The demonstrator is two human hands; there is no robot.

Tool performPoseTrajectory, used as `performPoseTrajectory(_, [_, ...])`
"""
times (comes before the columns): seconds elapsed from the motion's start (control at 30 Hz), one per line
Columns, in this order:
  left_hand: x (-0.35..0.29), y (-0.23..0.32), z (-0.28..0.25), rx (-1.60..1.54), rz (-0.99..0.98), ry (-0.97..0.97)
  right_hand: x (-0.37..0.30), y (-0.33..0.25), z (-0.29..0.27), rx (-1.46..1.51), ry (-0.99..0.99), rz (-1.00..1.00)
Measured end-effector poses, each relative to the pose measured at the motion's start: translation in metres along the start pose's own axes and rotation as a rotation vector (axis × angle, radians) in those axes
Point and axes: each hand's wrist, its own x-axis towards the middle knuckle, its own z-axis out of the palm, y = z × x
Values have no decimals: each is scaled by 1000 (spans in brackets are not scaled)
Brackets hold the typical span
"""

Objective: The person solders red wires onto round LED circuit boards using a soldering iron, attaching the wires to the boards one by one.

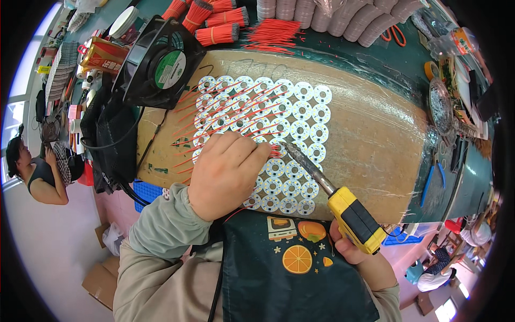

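Note:
Rows of round white LED boards [301, 110], each with a hole in its middle, lie on a brown board [370, 145]. Thin red wires [214, 124] slant across the upper-left boards. My left hand [228, 169] is closed over the middle of the rows, and the ends of several red wires [275, 151] stick out past its fingertips. In my right hand [347, 244] is a yellow and black soldering iron [354, 220]. Its dark tip [287, 146] points at the boards just right of my left fingertips; I cannot tell whether it touches one.
A black fan [163, 61] stands at the board's upper left. Behind lie bundles of red wires [217, 33], a loose red wire pile [273, 33] and stacked grey discs [343, 19]. Blue-handled pliers [432, 182] and a tape roll [431, 70] are at right. Another person [45, 172] sits at far left.

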Motion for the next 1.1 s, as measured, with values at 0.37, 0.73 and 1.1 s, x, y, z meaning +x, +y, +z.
performPoseTrajectory(0.37, [-3, -5, 3, 22, 25, 9, 3, 1, -2, -107, -39, -8])
performPoseTrajectory(0.73, [-4, -7, 6, 14, 41, 42, 3, -1, -2, -301, -51, -39])
performPoseTrajectory(1.1, [-4, -6, 5, 16, 40, 45, 5, -5, -5, -237, -62, -17])
